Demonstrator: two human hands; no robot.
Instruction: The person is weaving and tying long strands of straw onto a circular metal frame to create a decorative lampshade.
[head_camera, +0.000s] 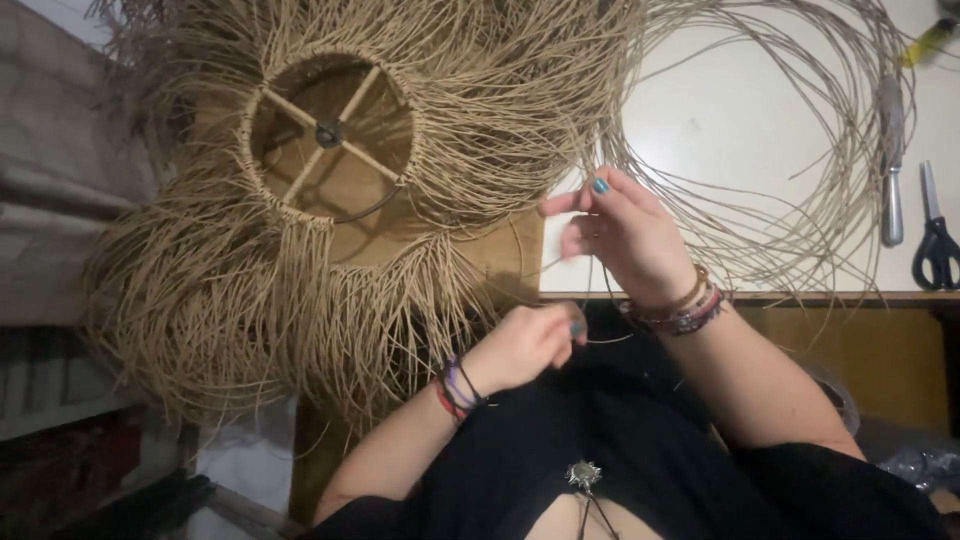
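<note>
A large woven lampshade frame (330, 135) covered in loose tan straw strands (250, 300) hangs over the table's left edge. My right hand (620, 235) is raised at the table edge, fingers pinching a thin strand beside the shade. My left hand (525, 345) sits lower, close to my body, fingers closed on the same or a neighbouring strand. Both wrists wear bracelets. Whether the two hands hold one strand is hard to tell.
A white table (740, 130) carries a loose coil of strands (800, 200), a metal-handled tool (892, 150) and black-handled scissors (935, 240) at the right. A yellow object (925, 40) lies top right. Dark shelving stands at the lower left.
</note>
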